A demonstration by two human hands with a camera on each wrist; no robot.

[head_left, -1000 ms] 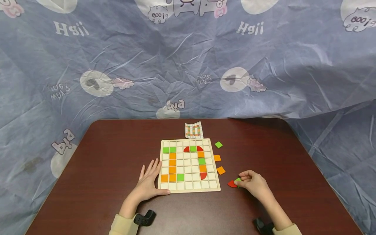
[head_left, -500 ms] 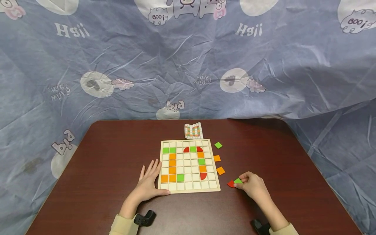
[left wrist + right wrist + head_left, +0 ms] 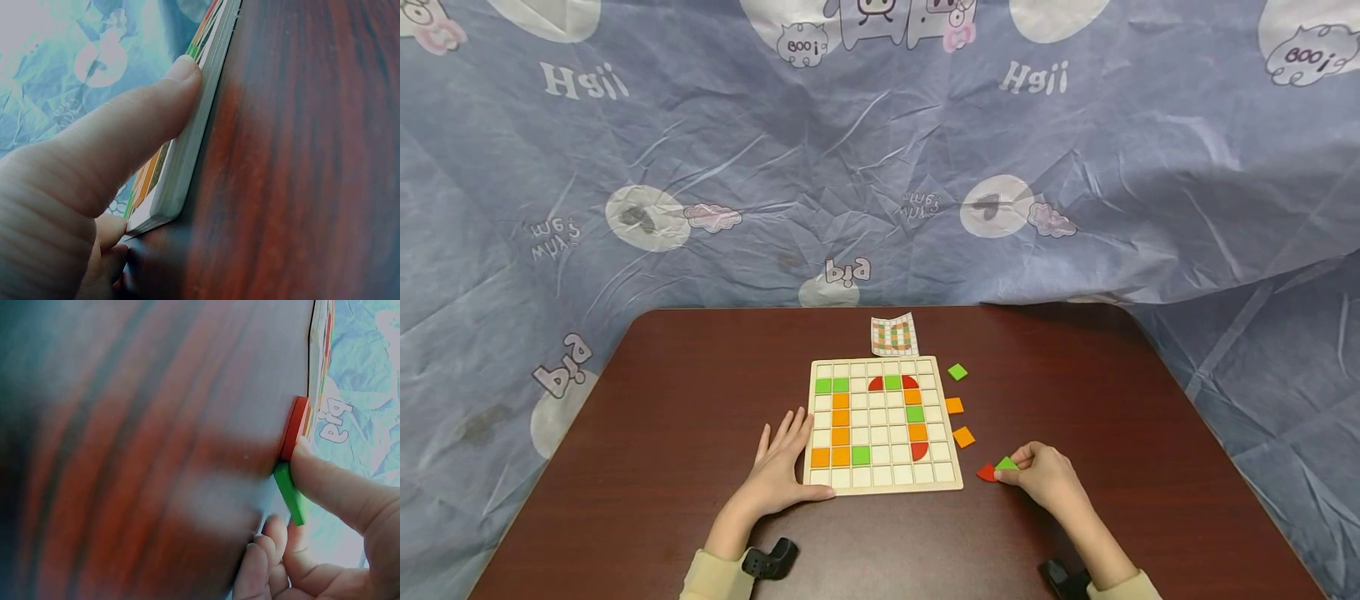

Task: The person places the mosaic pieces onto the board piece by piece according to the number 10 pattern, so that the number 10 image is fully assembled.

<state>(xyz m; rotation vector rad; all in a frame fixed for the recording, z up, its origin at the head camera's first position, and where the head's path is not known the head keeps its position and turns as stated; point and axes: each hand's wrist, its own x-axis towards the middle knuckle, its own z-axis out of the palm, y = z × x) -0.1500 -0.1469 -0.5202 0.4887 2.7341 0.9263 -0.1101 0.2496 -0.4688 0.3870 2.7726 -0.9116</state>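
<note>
A pale grid board (image 3: 880,483) lies flat on the table, with green, orange and red tiles in some of its cells. My left hand (image 3: 777,471) rests at the board's near left corner, fingers straight along the left side and thumb along the front edge (image 3: 181,169). To the right of the board, my right hand (image 3: 1048,479) pinches a green square tile (image 3: 1006,463) between thumb and fingers. In the right wrist view the green tile (image 3: 289,495) is tilted. A red rounded tile (image 3: 987,472) lies on the table against it, by the thumb tip.
Two orange square tiles (image 3: 954,406) and another green tile (image 3: 957,372) lie loose along the board's right side. A small printed pattern card (image 3: 894,335) stands behind the board. A patterned blue-grey cloth (image 3: 850,167) hangs beyond the table's far edge.
My right hand has shifted slightly left with the green tile, and the red tile has slid a little left too. The left hand has kept its place on the board.
</note>
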